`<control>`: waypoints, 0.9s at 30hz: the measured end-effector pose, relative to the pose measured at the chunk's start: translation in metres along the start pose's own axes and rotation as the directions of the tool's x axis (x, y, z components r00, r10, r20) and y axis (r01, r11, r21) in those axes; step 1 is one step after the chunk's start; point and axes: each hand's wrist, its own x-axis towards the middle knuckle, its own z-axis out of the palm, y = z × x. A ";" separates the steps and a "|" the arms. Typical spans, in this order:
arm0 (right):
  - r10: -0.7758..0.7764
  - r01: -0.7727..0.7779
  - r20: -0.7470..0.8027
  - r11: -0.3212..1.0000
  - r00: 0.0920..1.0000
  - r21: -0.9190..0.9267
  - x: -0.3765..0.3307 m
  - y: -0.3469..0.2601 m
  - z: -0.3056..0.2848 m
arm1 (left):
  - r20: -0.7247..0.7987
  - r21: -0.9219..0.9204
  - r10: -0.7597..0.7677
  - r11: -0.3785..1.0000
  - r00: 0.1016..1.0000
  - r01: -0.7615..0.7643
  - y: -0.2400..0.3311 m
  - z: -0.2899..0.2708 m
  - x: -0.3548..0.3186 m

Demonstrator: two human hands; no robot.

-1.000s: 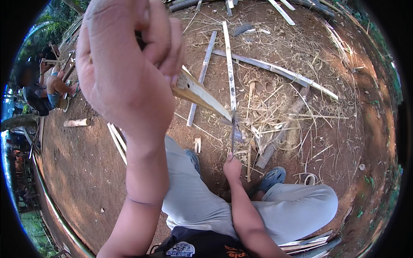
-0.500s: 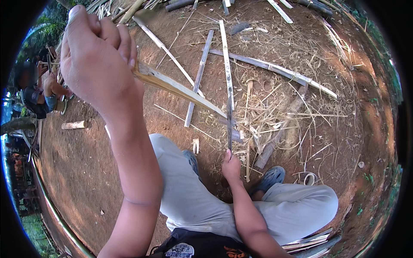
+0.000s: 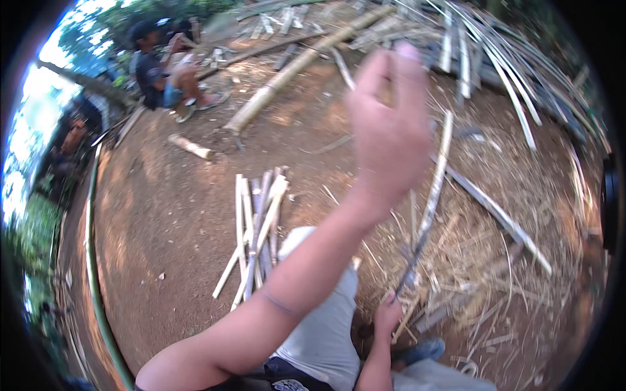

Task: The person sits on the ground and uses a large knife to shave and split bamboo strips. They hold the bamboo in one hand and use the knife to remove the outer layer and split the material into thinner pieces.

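My left hand [image 3: 394, 127], blurred by motion, is raised in front of me at the end of an outstretched arm. Its fingers look apart, and no strip shows in it. Low on the right, my right hand [image 3: 387, 316] is closed round the handle of a long dark-bladed knife [image 3: 408, 274] that points up and away. Beyond the blade, roughly in line with it, lies a split bamboo strip [image 3: 441, 156]. Beside my left knee a loose bundle of bamboo strips [image 3: 261, 221] rests on the soil.
Shavings [image 3: 482, 293] cover the ground at right, where another bamboo strip [image 3: 499, 212] lies. A bamboo pole [image 3: 293, 75] and a short bamboo piece [image 3: 190, 146] are farther off. Long strips [image 3: 508, 72] are piled at the far right. A person [image 3: 163, 75] sits at far left.
The bamboo strip that was in my left hand is no longer there. That hand has swung to the right, and the view has turned left, showing the bundle. My right hand still holds the knife.
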 end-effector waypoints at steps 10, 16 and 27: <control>-0.121 0.078 -0.156 0.964 0.980 -0.256 0.010 -0.001 0.003 | 0.025 -0.223 -0.103 0.969 0.994 0.106 0.010 0.002 -0.004; -0.151 0.125 -0.189 0.982 0.970 -0.145 0.007 0.007 0.010 | 0.030 -0.202 -0.076 0.976 0.997 0.081 0.003 0.000 -0.001; -0.058 0.033 -0.098 0.971 0.994 -0.238 0.002 0.016 -0.002 | 0.034 -0.117 -0.152 0.981 0.988 0.155 -0.002 -0.011 -0.004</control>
